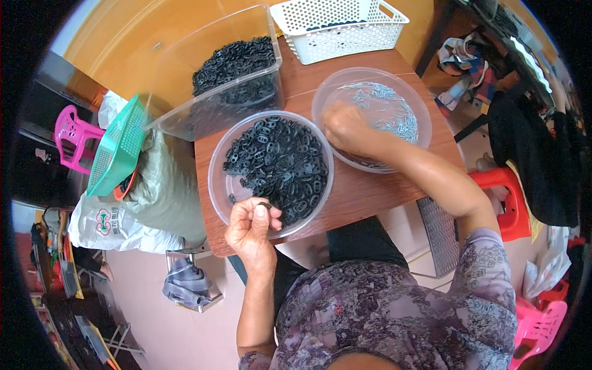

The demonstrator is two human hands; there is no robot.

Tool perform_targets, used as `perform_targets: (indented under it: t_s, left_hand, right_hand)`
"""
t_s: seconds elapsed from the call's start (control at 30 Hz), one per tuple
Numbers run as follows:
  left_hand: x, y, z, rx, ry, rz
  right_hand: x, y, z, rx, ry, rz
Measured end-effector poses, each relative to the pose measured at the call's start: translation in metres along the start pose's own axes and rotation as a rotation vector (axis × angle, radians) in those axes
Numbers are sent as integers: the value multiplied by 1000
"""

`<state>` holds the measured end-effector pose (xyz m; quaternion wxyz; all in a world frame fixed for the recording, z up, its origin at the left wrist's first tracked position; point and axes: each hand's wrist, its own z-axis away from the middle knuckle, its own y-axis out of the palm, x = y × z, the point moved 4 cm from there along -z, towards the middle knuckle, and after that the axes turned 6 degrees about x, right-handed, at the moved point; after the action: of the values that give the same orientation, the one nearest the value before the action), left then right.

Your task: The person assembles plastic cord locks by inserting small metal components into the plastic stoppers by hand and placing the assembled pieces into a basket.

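My left hand (251,228) is closed at the near rim of a round clear tub (219,132). Between its thumb and fingers is a small black plastic piece, mostly covered. Heaped in that tub are many flat black plastic pieces (280,163) with oval holes. Over on the right, my right hand (346,126) reaches into a second round clear tub (425,117), its fingers blurred and bent downward. Small silvery metal pins (394,114) lie scattered across the bottom there. Whether the right fingers hold a pin cannot be made out.
Both tubs stand on a brown wooden table (296,80). Behind are a large clear bin (277,55) of black pieces and a white perforated basket (345,43). A green basket (114,148) and sacks (169,185) stand left. A red stool (509,203) is right.
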<state>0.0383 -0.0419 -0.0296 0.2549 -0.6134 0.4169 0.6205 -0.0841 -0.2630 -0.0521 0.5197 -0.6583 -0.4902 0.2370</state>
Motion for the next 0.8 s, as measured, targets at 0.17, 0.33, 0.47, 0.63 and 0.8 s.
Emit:
perform_targets:
  t_s: [0.17, 0.33, 0.47, 0.63, 0.8]
  left_hand:
    - [1, -2, 0, -8, -2, 2]
    - [-1, -1, -1, -6, -26, 2]
    - [-5, -1, -2, -22, -45, 17]
    - [-9, -1, 0, -48, -65, 61]
    - [-15, -3, 3, -64, -52, 9]
  right_hand:
    - [9, -33, 6, -125, 16, -102]
    - [53, -59, 11, -74, 79, -511]
    - [91, -46, 14, 49, 41, -891]
    - [120, -37, 13, 51, -102, -975]
    - [127, -24, 16, 206, 211, -1327]
